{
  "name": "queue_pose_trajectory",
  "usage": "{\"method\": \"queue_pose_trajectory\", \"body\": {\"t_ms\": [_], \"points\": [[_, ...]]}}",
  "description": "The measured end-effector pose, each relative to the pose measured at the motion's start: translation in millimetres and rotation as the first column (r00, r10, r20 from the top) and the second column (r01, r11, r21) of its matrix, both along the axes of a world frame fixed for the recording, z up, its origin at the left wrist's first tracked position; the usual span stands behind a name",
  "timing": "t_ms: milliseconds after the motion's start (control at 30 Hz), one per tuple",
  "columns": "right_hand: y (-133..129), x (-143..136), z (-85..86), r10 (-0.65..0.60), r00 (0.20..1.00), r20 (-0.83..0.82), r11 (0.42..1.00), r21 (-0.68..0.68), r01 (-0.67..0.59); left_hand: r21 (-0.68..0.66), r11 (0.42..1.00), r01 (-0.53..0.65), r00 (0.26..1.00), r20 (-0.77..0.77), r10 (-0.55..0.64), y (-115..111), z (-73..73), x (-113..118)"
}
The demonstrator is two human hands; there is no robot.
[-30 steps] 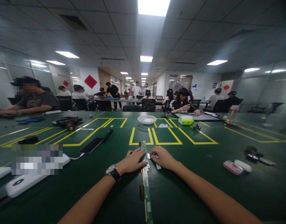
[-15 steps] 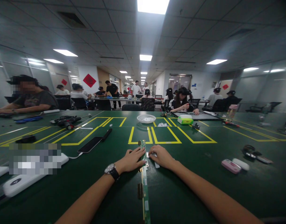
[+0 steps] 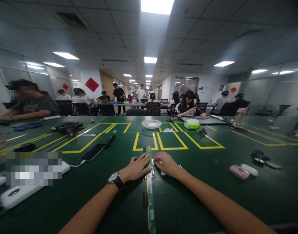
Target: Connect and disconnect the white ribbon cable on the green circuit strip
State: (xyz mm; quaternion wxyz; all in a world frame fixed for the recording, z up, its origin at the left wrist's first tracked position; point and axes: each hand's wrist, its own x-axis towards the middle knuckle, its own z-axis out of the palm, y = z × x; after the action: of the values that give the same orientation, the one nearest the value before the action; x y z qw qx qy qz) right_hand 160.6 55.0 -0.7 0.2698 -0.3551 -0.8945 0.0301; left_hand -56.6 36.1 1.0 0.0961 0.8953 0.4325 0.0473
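Note:
A long, narrow green circuit board point(image 3: 151, 198) with brown flex tabs lies lengthwise on the green table, running toward me. My left hand point(image 3: 136, 167), with a watch on its wrist, rests over the board's upper part with its fingers spread. On the board's right edge, my right hand point(image 3: 166, 163) has its fingers curled and pressed together beside a small white piece. What those fingertips hold, if anything, is too small to make out. Part of a pale flat item shows beneath my right hand.
Beyond the board stands a white round basket point(image 3: 151, 124) near yellow tape outlines. A phone point(image 3: 93, 152) and white power strip point(image 3: 34, 185) lie left; a pink case point(image 3: 239, 171) and keys point(image 3: 266, 159) lie right. People sit across and at the left.
The view has shifted slightly. My right hand's fingers have moved a little at the board's edge, while my left hand stays on it. Another person's hand has appeared at the left edge.

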Motion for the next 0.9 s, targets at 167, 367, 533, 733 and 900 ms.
{"method": "queue_pose_trajectory", "body": {"t_ms": [167, 367, 533, 733, 900], "points": [[-2.0, -1.0, 3.3, 0.006, 1.000, -0.009, 1.000, -0.019, -0.006, 0.006, 1.000, -0.014, 1.000, -0.011, 0.014, -2.0, 1.2, 1.2], [-4.4, -0.2, 8.9, 0.026, 1.000, -0.017, 0.999, -0.040, -0.027, 0.008, 1.000, -0.021, 1.000, -0.006, 0.021, -3.5, 2.7, 1.7], [-4.8, 0.6, 10.0, 0.032, 0.999, -0.009, 0.998, -0.051, -0.033, 0.006, 1.000, -0.015, 1.000, -0.007, 0.016, -4.6, 4.5, 1.0], [-2.0, 0.9, 6.8, 0.050, 0.999, -0.009, 0.998, -0.041, -0.050, 0.011, 1.000, -0.022, 1.000, 0.003, 0.022, -5.5, 4.5, 1.6], [-2.1, 1.0, 5.4, 0.039, 0.999, -0.009, 0.998, -0.041, -0.039, 0.010, 1.000, -0.028, 1.000, -0.007, 0.028, -4.4, 3.6, 2.4]]}}
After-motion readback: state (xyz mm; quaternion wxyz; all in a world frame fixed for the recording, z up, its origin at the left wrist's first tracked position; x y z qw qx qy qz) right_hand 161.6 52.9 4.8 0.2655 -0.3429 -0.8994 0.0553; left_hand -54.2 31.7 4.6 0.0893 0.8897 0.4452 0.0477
